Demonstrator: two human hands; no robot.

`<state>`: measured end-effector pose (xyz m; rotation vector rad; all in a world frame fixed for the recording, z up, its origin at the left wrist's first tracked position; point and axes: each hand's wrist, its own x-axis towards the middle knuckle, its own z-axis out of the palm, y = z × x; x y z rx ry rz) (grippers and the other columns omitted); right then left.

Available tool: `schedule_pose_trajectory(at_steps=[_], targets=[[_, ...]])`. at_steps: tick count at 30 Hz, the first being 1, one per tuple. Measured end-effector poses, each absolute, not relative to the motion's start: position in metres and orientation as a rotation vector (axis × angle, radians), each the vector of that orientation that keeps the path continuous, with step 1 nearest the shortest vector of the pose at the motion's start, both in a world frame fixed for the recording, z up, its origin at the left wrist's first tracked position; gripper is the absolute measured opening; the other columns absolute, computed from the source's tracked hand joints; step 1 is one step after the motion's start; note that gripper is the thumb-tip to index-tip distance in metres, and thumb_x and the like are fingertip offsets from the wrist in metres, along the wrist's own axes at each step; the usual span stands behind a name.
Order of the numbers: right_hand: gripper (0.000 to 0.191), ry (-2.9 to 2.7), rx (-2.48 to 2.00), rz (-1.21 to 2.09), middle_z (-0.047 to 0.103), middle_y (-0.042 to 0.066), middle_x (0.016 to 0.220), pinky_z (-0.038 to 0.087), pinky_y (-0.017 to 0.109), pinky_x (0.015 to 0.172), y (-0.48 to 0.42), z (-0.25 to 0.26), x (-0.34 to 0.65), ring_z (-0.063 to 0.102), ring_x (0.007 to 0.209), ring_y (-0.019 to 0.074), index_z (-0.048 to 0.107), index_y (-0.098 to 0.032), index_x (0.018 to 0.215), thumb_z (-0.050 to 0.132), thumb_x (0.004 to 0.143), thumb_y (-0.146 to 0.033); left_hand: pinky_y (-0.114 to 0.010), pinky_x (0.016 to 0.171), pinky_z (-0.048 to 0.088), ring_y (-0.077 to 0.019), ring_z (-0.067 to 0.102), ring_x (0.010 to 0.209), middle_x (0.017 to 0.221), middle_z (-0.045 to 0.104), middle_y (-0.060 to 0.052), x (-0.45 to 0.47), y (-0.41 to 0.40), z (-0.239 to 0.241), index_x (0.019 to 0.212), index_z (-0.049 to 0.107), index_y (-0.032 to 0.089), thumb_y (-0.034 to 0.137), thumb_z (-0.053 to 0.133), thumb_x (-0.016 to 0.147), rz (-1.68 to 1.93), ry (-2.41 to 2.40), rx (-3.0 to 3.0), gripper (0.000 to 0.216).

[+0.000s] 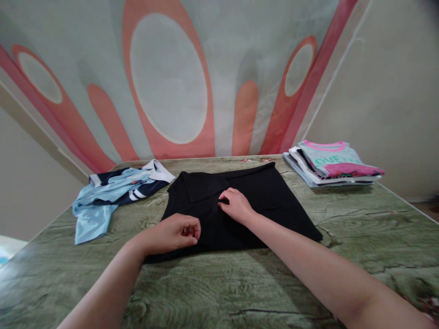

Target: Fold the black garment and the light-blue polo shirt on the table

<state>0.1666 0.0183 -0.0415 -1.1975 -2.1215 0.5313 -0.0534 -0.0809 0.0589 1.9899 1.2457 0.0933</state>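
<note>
Beneath right hand point(237, 206) — black garment point(270, 196), flat

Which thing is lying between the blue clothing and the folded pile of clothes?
The head view shows a black garment between them, lying on the table.

Black garment point(270, 196) is showing plain black. Left of it, clothing point(116, 186) is showing light blue, navy, white stripes point(137, 194). Right of it, top shirt point(343, 170) is showing grey, pink collar point(324, 147), green lettering point(338, 160). Tabletop point(192, 297) is showing greenish woodgrain. Behind it, backdrop point(224, 45) is showing coral, grey.
</note>
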Motion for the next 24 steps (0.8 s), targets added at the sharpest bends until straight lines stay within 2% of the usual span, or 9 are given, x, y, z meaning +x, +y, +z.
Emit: schedule_pose_trajectory(at_steps=[6,11,15,18,24], targets=[[0.009,-2.155,-1.055,0.686,0.06,0.001,0.087,0.043,0.027,0.074,0.022,-0.034,0.176,0.056,0.079,0.014,0.069,-0.021,0.086,0.069,0.078,-0.017,-0.023,0.059,0.04,-0.0153,0.055,0.066,0.071,0.062,0.002,-0.05,-0.081,0.052,0.081,0.068,0.024,0.034,0.057,0.078,0.079,1.185,2.0,0.015],[0.009,-2.134,-1.056,0.655,0.06,0.001,0.086,0.043,0.027,0.073,0.022,-0.036,0.175,0.056,0.078,0.0138,0.07,-0.021,0.086,0.064,0.081,-0.016,-0.024,0.059,0.041,-0.0164,0.056,0.066,0.071,0.063,0.001,-0.051,-0.078,0.053,0.085,0.068,0.025,0.038,0.056,0.081,0.107,1.208,1.92,0.018],[0.008,-2.137,-1.059,0.576,0.061,0.002,0.087,0.044,0.028,0.076,0.023,-0.042,0.172,0.056,0.082,0.0149,0.069,-0.022,0.086,0.064,0.083,-0.018,-0.029,0.075,0.047,-0.0189,0.06,0.081,0.087,0.066,-0.002,-0.03,-0.074,0.033,0.091,0.064,0.023,0.032,0.048,0.088,0.583,1.451,2.056,0.019],[0.007,-2.145,-1.065,0.538,0.061,0.002,0.086,0.044,0.028,0.076,0.023,-0.044,0.17,0.056,0.083,0.0153,0.068,-0.022,0.086,0.063,0.084,-0.019,-0.034,0.087,0.047,-0.0209,0.059,0.095,0.1,0.062,-0.006,-0.011,-0.074,0.008,0.098,0.059,0.022,0.023,0.044,0.09,0.851,1.499,2.196,0.017],[0.011,-2.129,-1.064,0.553,0.06,0.002,0.089,0.044,0.028,0.076,0.023,-0.044,0.172,0.056,0.084,0.0152,0.068,-0.023,0.088,0.06,0.085,-0.015,-0.044,0.099,0.044,-0.024,0.055,0.11,0.11,0.059,-0.011,-0.001,-0.079,-0.022,0.111,0.052,0.021,0.017,0.039,0.092,0.824,1.497,2.421,0.023]])
